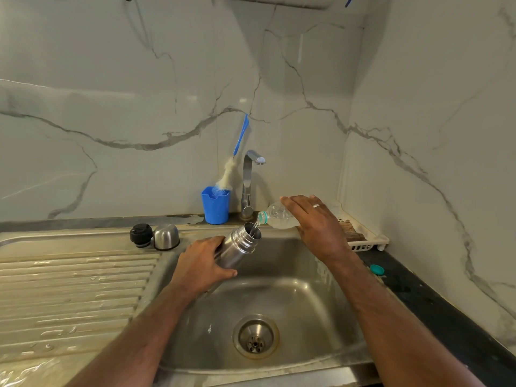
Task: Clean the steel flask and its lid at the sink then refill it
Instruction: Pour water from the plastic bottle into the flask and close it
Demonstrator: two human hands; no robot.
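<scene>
Steel flask [237, 248] takes water from tilted plastic bottle [279, 216] over sink [293, 275].

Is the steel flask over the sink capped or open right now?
Open. The steel flask shows a bare threaded mouth; its black stopper and steel cup lid sit on the drainboard.

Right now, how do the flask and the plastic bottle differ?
The flask is opaque steel; the bottle is clear plastic with a teal neck ring. The flask tilts mouth-up and takes in water; the bottle tips mouth-down and pours it. The left hand grips the flask; the right hand holds the bottle from above. Both are uncapped and held over the sink.
</scene>
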